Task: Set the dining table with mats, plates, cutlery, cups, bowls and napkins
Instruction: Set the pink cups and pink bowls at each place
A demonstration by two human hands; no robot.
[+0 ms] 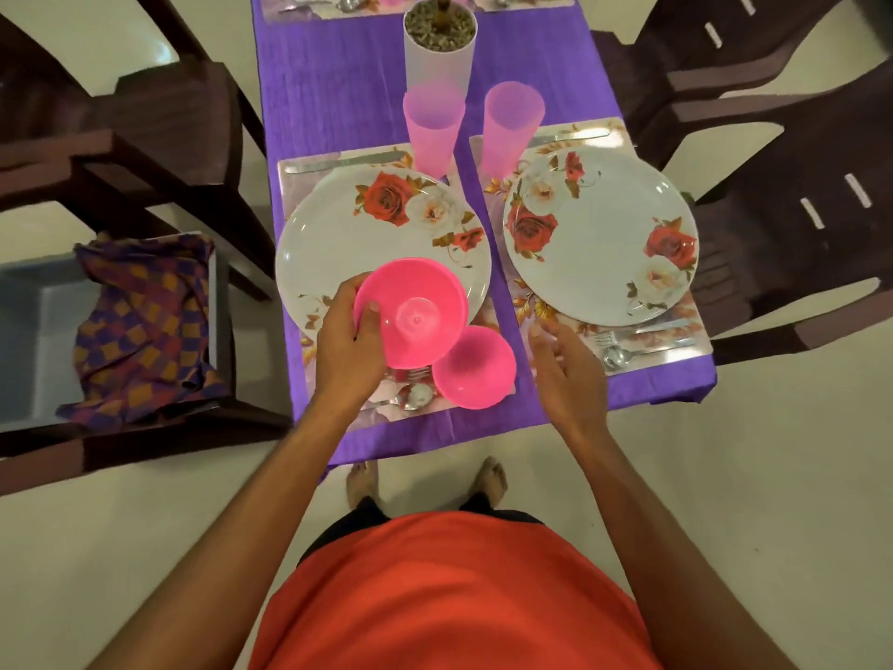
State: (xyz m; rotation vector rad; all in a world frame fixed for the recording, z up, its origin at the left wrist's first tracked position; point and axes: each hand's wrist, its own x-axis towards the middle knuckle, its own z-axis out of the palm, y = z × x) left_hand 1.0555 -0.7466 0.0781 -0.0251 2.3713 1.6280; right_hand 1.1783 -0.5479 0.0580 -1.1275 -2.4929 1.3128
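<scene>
Over on the left a checkered cloth [140, 326] is sitting bunched in a grey box [29, 331] on a chair, and I can't tell if those are the napkins. The left hand [345, 338] is gripping a pink bowl [410, 321] by its rim, thumb hooked inside, holding it over the near edge of the left plate [338, 234]. That's the shaky bit imo: a one-sided rim grip is asking for a tilt and a slip. And if it's going down where the fork [418, 374] and spoon [419, 395] are lying, it'll be rocking on them. The second bowl [473, 367] is sitting at the near edge of the left mat [372, 413], close to the table's end, so a passing forearm could be knocking it off. The right hand [565, 365] is hovering open, fingers loose, holding nothing, just beside the right plate [599, 234]. Counting this end: two mats, two plates, two pink cups [432, 128], two bowls, a fork and spoon per mat, and I'm not seeing any napkins laid.
</scene>
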